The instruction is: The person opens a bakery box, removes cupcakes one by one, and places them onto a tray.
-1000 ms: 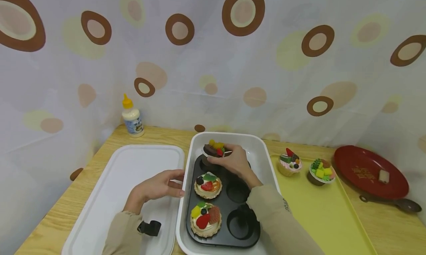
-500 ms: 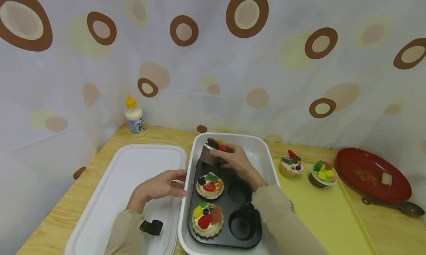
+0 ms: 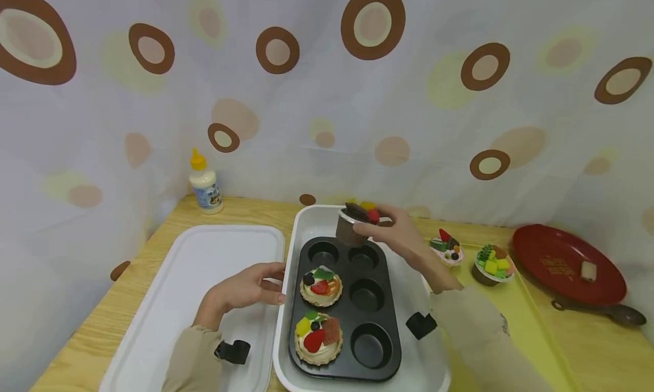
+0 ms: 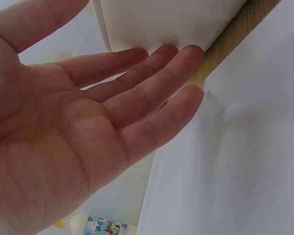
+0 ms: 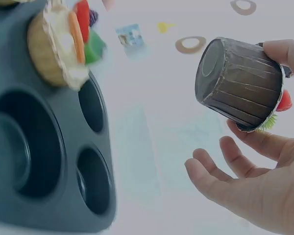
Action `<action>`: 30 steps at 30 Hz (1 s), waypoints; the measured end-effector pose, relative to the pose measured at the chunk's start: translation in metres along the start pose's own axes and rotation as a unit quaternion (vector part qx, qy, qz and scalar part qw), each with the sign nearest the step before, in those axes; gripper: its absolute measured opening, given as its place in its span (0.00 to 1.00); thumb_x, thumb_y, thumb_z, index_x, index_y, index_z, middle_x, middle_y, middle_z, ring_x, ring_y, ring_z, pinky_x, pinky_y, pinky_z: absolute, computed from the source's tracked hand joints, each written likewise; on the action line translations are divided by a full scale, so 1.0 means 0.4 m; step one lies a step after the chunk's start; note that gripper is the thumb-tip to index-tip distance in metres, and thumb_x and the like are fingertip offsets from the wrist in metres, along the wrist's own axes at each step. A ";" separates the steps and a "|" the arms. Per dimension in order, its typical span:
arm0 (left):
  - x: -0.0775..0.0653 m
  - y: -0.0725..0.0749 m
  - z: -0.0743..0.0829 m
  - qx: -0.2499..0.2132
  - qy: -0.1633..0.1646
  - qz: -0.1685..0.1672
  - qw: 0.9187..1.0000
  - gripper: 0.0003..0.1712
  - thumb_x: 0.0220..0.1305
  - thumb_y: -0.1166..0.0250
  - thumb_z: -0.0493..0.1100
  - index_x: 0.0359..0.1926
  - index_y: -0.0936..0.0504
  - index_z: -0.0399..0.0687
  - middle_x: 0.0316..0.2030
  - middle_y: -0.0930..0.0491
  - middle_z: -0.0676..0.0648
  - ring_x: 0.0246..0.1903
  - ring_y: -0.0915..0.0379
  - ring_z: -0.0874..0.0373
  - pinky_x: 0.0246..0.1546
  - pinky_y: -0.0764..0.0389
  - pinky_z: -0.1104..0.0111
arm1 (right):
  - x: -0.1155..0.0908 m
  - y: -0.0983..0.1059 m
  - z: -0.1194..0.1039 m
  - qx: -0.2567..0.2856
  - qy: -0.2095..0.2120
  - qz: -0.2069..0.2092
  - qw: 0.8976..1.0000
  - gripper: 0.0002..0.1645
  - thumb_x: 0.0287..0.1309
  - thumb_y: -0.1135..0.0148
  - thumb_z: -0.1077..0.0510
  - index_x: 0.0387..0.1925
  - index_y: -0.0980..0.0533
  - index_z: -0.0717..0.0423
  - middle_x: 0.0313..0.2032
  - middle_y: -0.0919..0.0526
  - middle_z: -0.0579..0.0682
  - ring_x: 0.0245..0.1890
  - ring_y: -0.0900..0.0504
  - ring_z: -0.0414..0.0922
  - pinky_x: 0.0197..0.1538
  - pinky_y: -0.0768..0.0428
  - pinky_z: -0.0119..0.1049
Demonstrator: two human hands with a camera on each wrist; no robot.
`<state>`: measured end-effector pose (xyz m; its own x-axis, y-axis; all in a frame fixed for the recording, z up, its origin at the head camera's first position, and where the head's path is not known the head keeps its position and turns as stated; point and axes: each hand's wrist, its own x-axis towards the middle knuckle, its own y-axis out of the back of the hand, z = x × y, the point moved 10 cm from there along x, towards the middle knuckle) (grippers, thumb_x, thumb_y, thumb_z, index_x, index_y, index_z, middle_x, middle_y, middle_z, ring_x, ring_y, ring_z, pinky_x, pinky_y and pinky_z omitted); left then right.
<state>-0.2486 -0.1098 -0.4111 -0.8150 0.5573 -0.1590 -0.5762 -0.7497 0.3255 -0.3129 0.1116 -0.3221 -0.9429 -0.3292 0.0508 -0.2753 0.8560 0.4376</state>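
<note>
My right hand [image 3: 401, 236] pinches a toy cupcake [image 5: 247, 83] by its rim, between thumb and forefinger. The cupcake has a dark brown cup with chocolate, yellow and red toppings, and it hangs above the far end of the black muffin tin [image 3: 337, 375]. Two fruit tarts [image 3: 321, 286] sit in the tin's left column, in the middle and near cups; the other cups hold nothing. My left hand [image 3: 247, 292] is beside the left wall of the white basin [image 3: 278, 346], its fingers extended with the tips right at that wall, as the left wrist view [image 4: 68, 132] also shows.
Left of the basin lies a white tray [image 3: 204, 267], with a glue-like bottle [image 3: 205, 187] behind it. To the right, a yellow tray [image 3: 516, 335] bears two more cupcakes [image 3: 493, 265]. Farther right are a red plate [image 3: 557, 267] with a small pale block and a dark spoon [image 3: 608, 311].
My right hand has lifted the brown cupcake out of the tin's far left cup and carried it to the right. The left hand has stayed put.
</note>
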 end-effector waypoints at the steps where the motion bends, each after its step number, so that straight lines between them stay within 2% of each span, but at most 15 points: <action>1: -0.002 0.001 0.000 0.002 -0.002 0.001 1.000 0.39 0.58 0.34 0.38 0.67 0.39 0.29 0.58 0.29 0.32 0.55 0.28 0.39 0.56 0.28 0.48 | -0.006 0.013 0.000 -0.005 0.001 0.003 1.000 0.35 0.57 0.36 0.48 0.63 0.32 0.59 0.56 0.26 0.59 0.51 0.22 0.55 0.56 0.27 0.55; 4: -0.004 0.006 0.000 0.008 -0.003 0.005 1.000 0.40 0.57 0.34 0.38 0.67 0.39 0.29 0.58 0.29 0.32 0.55 0.28 0.39 0.57 0.28 0.48 | -0.030 0.054 0.003 -0.024 0.004 0.012 1.000 0.35 0.58 0.36 0.48 0.63 0.32 0.60 0.56 0.26 0.60 0.51 0.22 0.55 0.56 0.29 0.54; 7: -0.001 0.006 0.000 0.008 -0.001 0.005 1.000 0.40 0.57 0.33 0.39 0.67 0.39 0.29 0.58 0.29 0.33 0.55 0.28 0.38 0.57 0.29 0.48 | -0.061 0.102 0.009 -0.048 0.015 0.036 0.998 0.33 0.58 0.36 0.49 0.61 0.30 0.60 0.55 0.26 0.59 0.48 0.21 0.54 0.52 0.27 0.47; 13: 0.002 0.002 -0.004 0.006 0.000 0.003 1.000 0.39 0.57 0.33 0.38 0.67 0.38 0.30 0.57 0.28 0.33 0.54 0.27 0.39 0.56 0.28 0.48 | -0.127 0.176 0.055 -0.087 -0.007 0.062 0.994 0.33 0.59 0.37 0.49 0.62 0.31 0.61 0.50 0.24 0.57 0.46 0.22 0.50 0.46 0.25 0.37; 17: 0.003 0.001 -0.001 0.005 -0.005 0.002 1.000 0.39 0.57 0.33 0.38 0.67 0.38 0.30 0.57 0.28 0.33 0.54 0.27 0.39 0.56 0.28 0.48 | -0.163 0.213 0.090 -0.095 -0.013 0.071 0.993 0.22 0.60 0.37 0.49 0.44 0.28 0.64 0.39 0.26 0.53 0.41 0.21 0.44 0.39 0.26 0.35; 19: 0.002 0.001 0.000 0.006 -0.006 0.002 1.000 0.39 0.57 0.33 0.38 0.67 0.38 0.29 0.57 0.28 0.33 0.54 0.27 0.39 0.56 0.28 0.48 | -0.178 0.230 0.109 -0.095 -0.019 0.073 0.993 0.19 0.60 0.37 0.50 0.36 0.31 0.62 0.34 0.30 0.51 0.37 0.23 0.42 0.36 0.28 0.36; 21: 0.003 0.001 0.001 0.008 -0.007 0.002 1.000 0.39 0.57 0.33 0.38 0.67 0.38 0.29 0.57 0.28 0.33 0.54 0.27 0.38 0.56 0.28 0.48 | -0.194 0.247 0.132 -0.092 -0.033 0.076 0.992 0.20 0.61 0.37 0.49 0.32 0.34 0.61 0.31 0.32 0.50 0.34 0.24 0.41 0.32 0.30 0.37; 22: 0.003 0.001 0.002 0.009 -0.008 0.002 1.000 0.39 0.57 0.33 0.38 0.67 0.38 0.29 0.57 0.28 0.33 0.54 0.27 0.38 0.56 0.28 0.48 | -0.201 0.254 0.145 -0.093 -0.042 0.073 0.992 0.19 0.61 0.38 0.48 0.35 0.32 0.59 0.33 0.30 0.49 0.36 0.23 0.40 0.33 0.29 0.36; 24: 0.002 0.001 0.000 0.009 -0.006 0.003 1.000 0.39 0.57 0.33 0.38 0.67 0.38 0.29 0.57 0.28 0.33 0.54 0.27 0.39 0.56 0.28 0.48 | -0.213 0.263 0.169 -0.084 -0.056 0.068 0.993 0.21 0.63 0.40 0.47 0.38 0.31 0.62 0.35 0.27 0.52 0.37 0.22 0.42 0.35 0.26 0.38; 26: 0.003 0.000 0.000 0.009 -0.006 0.003 1.000 0.39 0.57 0.33 0.39 0.67 0.38 0.29 0.58 0.29 0.32 0.54 0.27 0.38 0.57 0.28 0.48 | -0.225 0.270 0.194 -0.080 -0.071 0.062 0.992 0.25 0.64 0.42 0.46 0.49 0.30 0.64 0.45 0.25 0.57 0.41 0.19 0.47 0.41 0.23 0.42; 28: 0.002 0.001 -0.002 0.008 -0.005 0.003 1.000 0.39 0.57 0.33 0.39 0.67 0.39 0.29 0.58 0.29 0.32 0.55 0.28 0.38 0.57 0.29 0.48 | -0.235 0.274 0.216 -0.087 -0.081 0.057 0.991 0.32 0.65 0.42 0.45 0.57 0.33 0.67 0.55 0.28 0.63 0.44 0.19 0.52 0.49 0.24 0.49; 30: 0.002 0.001 -0.005 0.006 -0.004 0.002 1.000 0.40 0.57 0.33 0.38 0.67 0.39 0.29 0.58 0.29 0.32 0.55 0.28 0.38 0.57 0.29 0.48 | -0.247 0.274 0.242 -0.096 -0.093 0.052 0.990 0.37 0.65 0.43 0.45 0.63 0.37 0.68 0.59 0.32 0.67 0.47 0.19 0.55 0.53 0.25 0.53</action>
<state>-0.2495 -0.1105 -0.4128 -0.8171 0.5569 -0.1492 -0.5714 -0.7481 0.3373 -0.2682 0.2765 -0.3660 -0.9875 -0.1479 -0.0536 -0.1502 0.7844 0.6019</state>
